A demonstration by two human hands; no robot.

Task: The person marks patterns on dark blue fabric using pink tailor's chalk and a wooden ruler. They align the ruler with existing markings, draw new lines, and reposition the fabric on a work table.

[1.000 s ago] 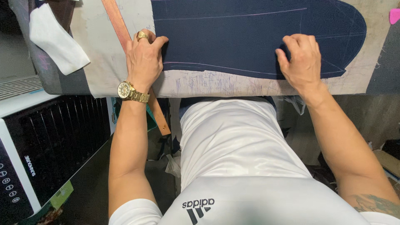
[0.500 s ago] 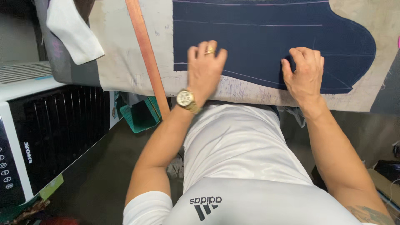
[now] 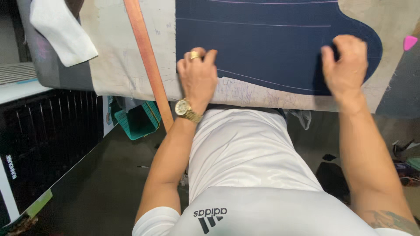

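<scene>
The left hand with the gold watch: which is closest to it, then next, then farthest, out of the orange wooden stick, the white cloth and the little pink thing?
From the left hand:
1. Orange wooden stick, just to its left, running slantwise across the table.
2. White cloth, farther left, hanging over the table's top left corner.
3. Little pink thing, far right, beyond the right hand.

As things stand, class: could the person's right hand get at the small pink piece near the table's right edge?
Probably yes. The right hand rests on the navy fabric, and the pink piece lies just to its right on the table, with nothing visible between them.
</scene>
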